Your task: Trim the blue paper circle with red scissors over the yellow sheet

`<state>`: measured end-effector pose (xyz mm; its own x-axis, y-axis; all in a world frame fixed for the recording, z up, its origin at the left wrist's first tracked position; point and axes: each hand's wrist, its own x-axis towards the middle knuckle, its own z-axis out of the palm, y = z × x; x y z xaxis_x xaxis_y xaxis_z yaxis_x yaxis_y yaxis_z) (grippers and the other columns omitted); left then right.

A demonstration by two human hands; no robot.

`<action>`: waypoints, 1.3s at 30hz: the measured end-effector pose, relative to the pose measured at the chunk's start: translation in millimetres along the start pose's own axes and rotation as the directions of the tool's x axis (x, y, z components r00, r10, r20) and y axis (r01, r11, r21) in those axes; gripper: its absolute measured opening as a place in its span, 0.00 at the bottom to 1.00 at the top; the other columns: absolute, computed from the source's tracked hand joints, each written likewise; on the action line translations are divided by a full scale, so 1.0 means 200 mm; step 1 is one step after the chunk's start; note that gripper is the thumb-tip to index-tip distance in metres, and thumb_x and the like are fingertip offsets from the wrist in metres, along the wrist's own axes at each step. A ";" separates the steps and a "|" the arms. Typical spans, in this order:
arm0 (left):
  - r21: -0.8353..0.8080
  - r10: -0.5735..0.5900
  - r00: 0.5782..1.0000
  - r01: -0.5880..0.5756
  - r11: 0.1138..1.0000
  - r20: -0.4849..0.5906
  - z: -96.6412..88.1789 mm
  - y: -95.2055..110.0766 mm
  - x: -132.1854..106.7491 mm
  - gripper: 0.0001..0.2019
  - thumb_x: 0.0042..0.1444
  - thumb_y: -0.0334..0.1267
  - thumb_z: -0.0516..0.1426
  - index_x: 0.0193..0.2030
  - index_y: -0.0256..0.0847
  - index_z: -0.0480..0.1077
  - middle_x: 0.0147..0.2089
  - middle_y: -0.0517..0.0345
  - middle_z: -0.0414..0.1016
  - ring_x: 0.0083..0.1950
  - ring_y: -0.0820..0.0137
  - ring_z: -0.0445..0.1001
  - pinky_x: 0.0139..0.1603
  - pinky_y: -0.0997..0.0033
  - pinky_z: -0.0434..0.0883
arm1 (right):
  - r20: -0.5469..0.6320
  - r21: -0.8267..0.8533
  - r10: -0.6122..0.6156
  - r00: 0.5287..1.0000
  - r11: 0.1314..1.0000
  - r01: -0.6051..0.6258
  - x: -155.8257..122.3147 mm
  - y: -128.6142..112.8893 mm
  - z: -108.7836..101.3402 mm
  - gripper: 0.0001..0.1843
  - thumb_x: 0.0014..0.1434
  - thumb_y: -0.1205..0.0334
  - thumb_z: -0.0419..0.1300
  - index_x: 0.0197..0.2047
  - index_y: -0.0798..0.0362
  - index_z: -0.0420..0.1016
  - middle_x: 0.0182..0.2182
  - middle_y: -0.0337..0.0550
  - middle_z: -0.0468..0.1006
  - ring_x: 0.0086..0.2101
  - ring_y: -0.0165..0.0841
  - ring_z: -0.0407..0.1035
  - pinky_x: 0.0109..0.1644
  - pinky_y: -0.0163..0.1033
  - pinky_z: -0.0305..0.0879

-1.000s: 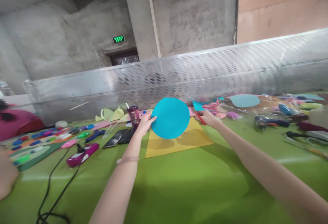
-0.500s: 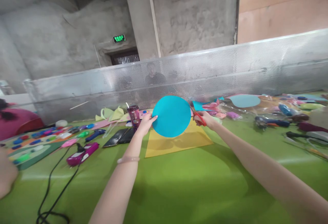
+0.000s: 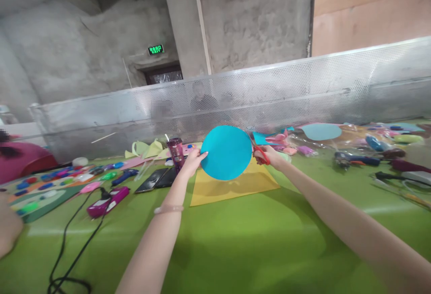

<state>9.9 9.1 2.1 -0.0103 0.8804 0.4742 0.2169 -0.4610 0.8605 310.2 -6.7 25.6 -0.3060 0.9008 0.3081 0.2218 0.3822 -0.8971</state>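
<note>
A round sheet of blue paper [image 3: 226,152] is held up over the table, pinched at its left edge by my left hand [image 3: 192,161]. My right hand [image 3: 272,158] grips scissors with red handles [image 3: 263,155], their blades pointing up beside the disc's right edge. I cannot tell whether the blades touch the paper. Below the disc a yellow sheet [image 3: 232,190] lies flat on the green tabletop [image 3: 242,240]. The disc hides the yellow sheet's far part.
Left of my left hand stand a dark red cup with a straw [image 3: 175,154] and a black phone-like item [image 3: 151,181]. A purple power strip [image 3: 107,202] trails a black cable. Glue guns [image 3: 357,158] and coloured scraps lie rightward. Another person's arm [image 3: 9,224] is far left.
The scissor blades show a little more clearly beside the disc's right edge. The blue disc and my left hand have barely shifted.
</note>
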 end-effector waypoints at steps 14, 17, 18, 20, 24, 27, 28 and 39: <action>-0.011 -0.008 1.000 0.008 1.000 0.019 0.01 0.01 -0.01 0.20 0.41 0.48 0.60 0.38 0.36 0.70 0.32 0.53 0.74 0.38 0.62 0.71 0.37 0.65 0.67 | -0.012 -0.017 -0.024 1.000 1.000 0.024 -0.01 -0.01 0.00 0.09 0.47 0.61 0.57 0.21 0.55 0.62 0.15 0.36 0.65 0.16 0.24 0.59 0.21 0.31 0.58; -0.020 -0.001 0.999 0.002 1.000 0.034 0.01 0.01 -0.01 0.20 0.42 0.49 0.60 0.38 0.36 0.70 0.34 0.52 0.74 0.38 0.63 0.71 0.37 0.66 0.67 | -0.023 -0.004 -0.022 0.999 1.000 0.022 0.00 0.00 0.00 0.08 0.46 0.61 0.56 0.21 0.55 0.62 0.14 0.36 0.64 0.16 0.24 0.59 0.20 0.31 0.57; -0.024 -0.003 0.999 0.004 1.000 0.039 0.01 0.01 -0.01 0.20 0.42 0.49 0.60 0.39 0.36 0.69 0.35 0.52 0.74 0.38 0.63 0.71 0.37 0.66 0.67 | -0.029 -0.002 -0.020 0.999 1.000 0.020 0.00 0.00 0.00 0.08 0.46 0.61 0.56 0.21 0.54 0.61 0.14 0.35 0.64 0.16 0.24 0.58 0.20 0.31 0.56; -0.023 -0.010 0.999 0.011 1.000 0.034 0.01 0.01 -0.01 0.21 0.42 0.49 0.60 0.39 0.36 0.69 0.35 0.52 0.74 0.38 0.63 0.71 0.36 0.66 0.67 | -0.036 -0.008 -0.017 0.999 1.000 0.017 -0.01 -0.01 0.00 0.08 0.46 0.62 0.56 0.20 0.54 0.61 0.13 0.35 0.63 0.16 0.24 0.58 0.20 0.31 0.56; -0.007 0.004 1.000 -0.004 1.000 0.002 0.01 0.02 -0.01 0.20 0.41 0.49 0.61 0.38 0.36 0.70 0.33 0.52 0.74 0.38 0.62 0.71 0.37 0.65 0.66 | -0.026 -0.015 -0.010 1.000 1.000 0.009 -0.03 -0.04 0.00 0.07 0.45 0.63 0.55 0.19 0.54 0.60 0.12 0.35 0.63 0.15 0.24 0.57 0.20 0.32 0.55; -0.004 0.013 1.000 -0.012 1.000 0.008 0.01 0.02 -0.01 0.20 0.41 0.48 0.61 0.38 0.36 0.70 0.33 0.52 0.74 0.38 0.62 0.71 0.38 0.65 0.66 | -0.019 -0.010 -0.007 1.000 1.000 0.007 -0.04 -0.05 0.00 0.05 0.44 0.65 0.54 0.20 0.54 0.62 0.12 0.34 0.62 0.15 0.24 0.56 0.19 0.32 0.54; -0.006 0.015 1.000 -0.015 1.000 0.010 0.01 0.02 -0.01 0.20 0.41 0.49 0.61 0.38 0.36 0.70 0.33 0.52 0.74 0.38 0.62 0.71 0.38 0.65 0.66 | -0.018 -0.010 -0.011 1.000 1.000 0.010 -0.04 -0.05 0.00 0.04 0.44 0.65 0.54 0.21 0.54 0.62 0.12 0.34 0.62 0.15 0.24 0.56 0.19 0.32 0.54; -0.077 0.028 0.998 -0.023 0.997 0.063 0.00 0.00 0.00 0.22 0.42 0.47 0.61 0.42 0.36 0.69 0.33 0.53 0.74 0.40 0.61 0.71 0.42 0.63 0.66 | -0.052 -0.052 -0.028 0.998 0.998 0.026 -0.04 -0.05 0.00 0.09 0.44 0.62 0.54 0.17 0.54 0.58 0.12 0.35 0.61 0.15 0.24 0.55 0.19 0.32 0.51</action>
<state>10.7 8.7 2.7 0.0568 0.8724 0.4854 0.1410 -0.4883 0.8612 310.7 -17.2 33.3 -0.2640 0.8991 0.3493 0.2614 0.4153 -0.8713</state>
